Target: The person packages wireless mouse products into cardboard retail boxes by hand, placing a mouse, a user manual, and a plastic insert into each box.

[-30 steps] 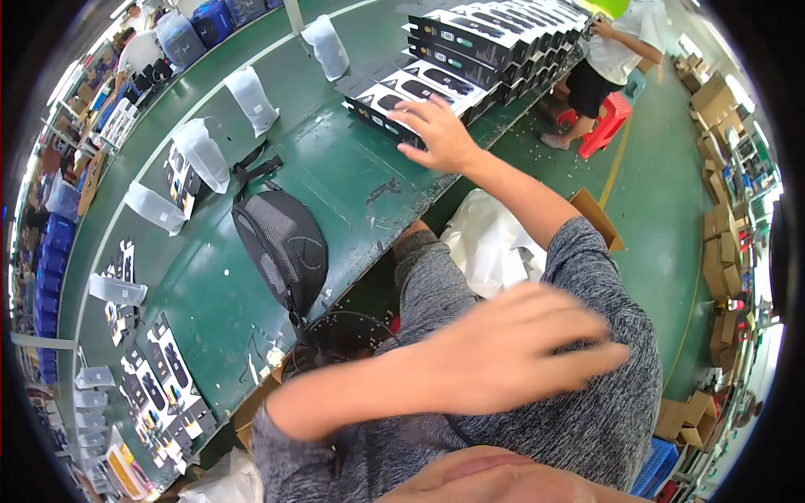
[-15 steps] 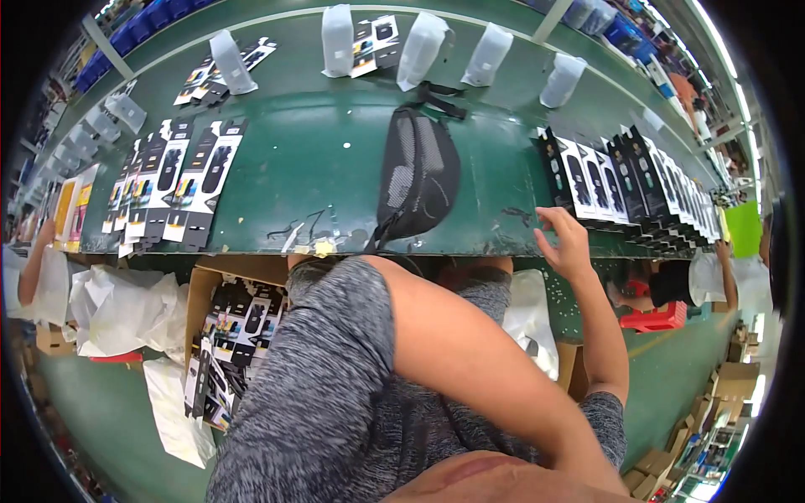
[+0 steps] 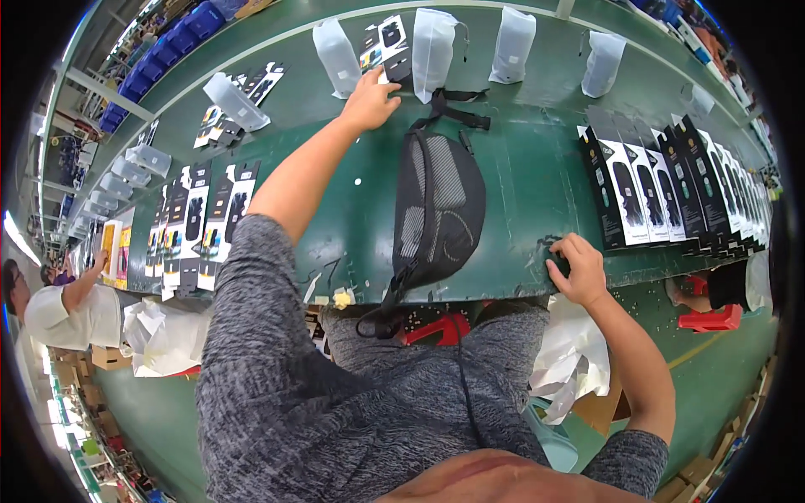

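Left hand (image 3: 371, 102) up top centre, right at flat carton (image 3: 391, 38); can't tell if grip pinches it. Right hand (image 3: 580, 270) at desk (image 3: 524, 189) edge, right of centre, grip loosely curled, nothing visible inside. Black bag (image 3: 442, 214) (strap (image 3: 438, 106) trailing upward) mid-frame.

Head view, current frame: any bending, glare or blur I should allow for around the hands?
Head view: fisheye bending, the green worktable's long edges curving, corners black; head view: left hand and right hand look fairly sharp, no obvious motion smear; head view: a light strip at the left rim is blown out white, but no strong glare hides the worktable between the hands.
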`<state>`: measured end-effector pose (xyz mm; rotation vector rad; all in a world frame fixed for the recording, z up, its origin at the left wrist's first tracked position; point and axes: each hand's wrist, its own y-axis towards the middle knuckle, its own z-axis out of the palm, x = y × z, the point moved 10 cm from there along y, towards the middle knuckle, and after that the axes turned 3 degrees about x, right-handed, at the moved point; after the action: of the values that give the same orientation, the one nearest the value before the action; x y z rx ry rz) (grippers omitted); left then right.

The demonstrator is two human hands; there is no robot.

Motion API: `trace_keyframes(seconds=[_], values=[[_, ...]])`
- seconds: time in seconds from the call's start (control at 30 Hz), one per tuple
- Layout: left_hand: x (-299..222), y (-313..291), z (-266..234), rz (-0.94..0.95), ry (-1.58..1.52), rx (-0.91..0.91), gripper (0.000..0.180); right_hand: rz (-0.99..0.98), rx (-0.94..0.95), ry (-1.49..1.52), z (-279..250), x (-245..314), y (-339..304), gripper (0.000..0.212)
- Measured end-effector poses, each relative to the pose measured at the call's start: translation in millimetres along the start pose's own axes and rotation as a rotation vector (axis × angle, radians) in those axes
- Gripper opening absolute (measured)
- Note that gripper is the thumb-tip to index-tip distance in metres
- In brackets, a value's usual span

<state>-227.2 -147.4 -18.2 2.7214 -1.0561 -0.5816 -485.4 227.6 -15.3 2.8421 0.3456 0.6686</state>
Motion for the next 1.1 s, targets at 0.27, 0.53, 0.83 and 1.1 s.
trace_keyframes(seconds=[0.27,0.53,0.83,1.1], values=[[21.1,56.9,57.5,-0.188,0.087,0.142,0.078,0.037,-0.002,-0.028,1.0,-6.2,-2.1,0.021],[-43.4,-18.7,-136.0,-0.263,-1.152,-0.264,0.081,0.022,-0.042,-0.019,-7.2,6.6,-6.9,0.019],[-191.2,-308.2,-306.1,0.164,-1.377,-0.351,0.094,0.074,-0.273,0.352,-2.7,15.6,-35.0,0.027],[-235.7,-518.4,-143.2,-0.336,-1.754,-0.383,0.109,0.145,-0.125,1.846,94.8,236.0,-65.2,0.053]])
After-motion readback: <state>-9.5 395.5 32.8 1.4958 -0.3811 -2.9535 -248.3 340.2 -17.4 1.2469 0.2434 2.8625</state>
